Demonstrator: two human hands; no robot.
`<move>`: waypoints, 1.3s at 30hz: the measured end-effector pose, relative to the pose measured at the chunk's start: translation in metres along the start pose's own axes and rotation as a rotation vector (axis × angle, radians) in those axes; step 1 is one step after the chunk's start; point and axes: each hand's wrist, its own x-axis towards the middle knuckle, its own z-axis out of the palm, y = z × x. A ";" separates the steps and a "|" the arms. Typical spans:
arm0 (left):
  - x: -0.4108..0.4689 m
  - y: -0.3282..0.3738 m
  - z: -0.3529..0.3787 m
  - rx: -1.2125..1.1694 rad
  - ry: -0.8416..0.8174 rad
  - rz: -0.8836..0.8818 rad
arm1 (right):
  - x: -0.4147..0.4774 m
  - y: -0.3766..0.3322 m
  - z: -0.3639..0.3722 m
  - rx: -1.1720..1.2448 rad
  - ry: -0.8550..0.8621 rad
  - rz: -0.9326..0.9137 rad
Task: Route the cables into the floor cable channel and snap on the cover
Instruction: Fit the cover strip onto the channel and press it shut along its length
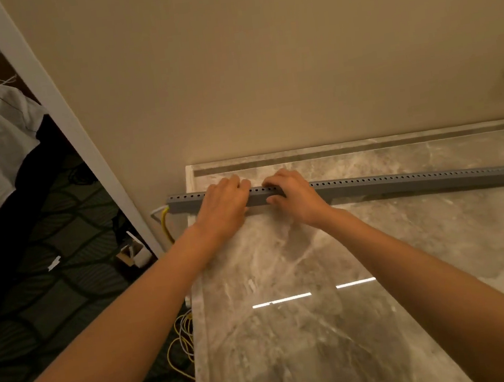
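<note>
While the long grey perforated plastic channel [400, 181] is lying across the marble table [348, 274], left hand [224, 205] and right hand [295, 197] are clamping it; yellow cable [165, 224] is exiting its left end. Pressing should be progressing evenly, seating 1 section at a time.

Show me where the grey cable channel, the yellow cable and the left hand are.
grey cable channel [400, 181], head view, bare front wall.
yellow cable [164, 224], head view, bend below channel end.
left hand [222, 205], head view, back.

Both hands [258, 199] palm-down, side by side
</note>
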 end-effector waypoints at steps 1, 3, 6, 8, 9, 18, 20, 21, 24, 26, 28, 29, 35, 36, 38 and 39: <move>0.004 0.013 0.003 0.044 -0.005 0.029 | -0.004 0.009 -0.004 0.002 0.007 0.016; 0.013 0.045 0.006 0.105 -0.008 0.080 | -0.014 0.033 -0.015 -0.011 0.048 0.060; 0.028 0.087 0.011 0.140 0.001 0.118 | -0.031 0.068 -0.032 -0.063 0.130 0.124; 0.039 0.112 0.014 0.118 -0.003 0.135 | -0.044 0.094 -0.043 -0.099 0.176 0.163; 0.045 0.127 0.017 0.113 0.006 0.153 | -0.051 0.110 -0.049 -0.120 0.192 0.175; 0.086 0.208 0.021 0.132 0.030 0.123 | -0.090 0.209 -0.085 0.052 0.314 0.236; 0.101 0.217 0.030 0.140 -0.030 0.133 | -0.090 0.228 -0.092 0.116 0.245 0.253; 0.106 0.218 0.032 0.130 -0.055 0.124 | -0.088 0.236 -0.095 0.130 0.208 0.255; 0.116 0.218 0.036 0.126 -0.100 0.064 | -0.083 0.257 -0.107 0.131 0.140 0.216; 0.119 0.223 0.041 0.093 -0.086 -0.007 | -0.083 0.273 -0.118 0.107 0.148 0.175; 0.119 0.223 0.044 0.054 -0.072 -0.077 | -0.086 0.285 -0.123 0.059 0.174 0.148; 0.121 0.225 0.045 0.028 -0.066 -0.105 | -0.088 0.293 -0.126 0.033 0.189 0.139; 0.134 0.248 0.044 0.034 -0.084 -0.169 | -0.078 0.329 -0.135 0.011 0.132 0.040; 0.136 0.248 0.043 0.043 -0.094 -0.177 | -0.074 0.330 -0.136 0.018 0.123 0.032; 0.140 0.247 0.041 0.065 -0.113 -0.183 | -0.067 0.332 -0.140 0.028 0.102 0.026; 0.143 0.247 0.040 0.067 -0.119 -0.184 | -0.062 0.333 -0.142 0.030 0.092 0.023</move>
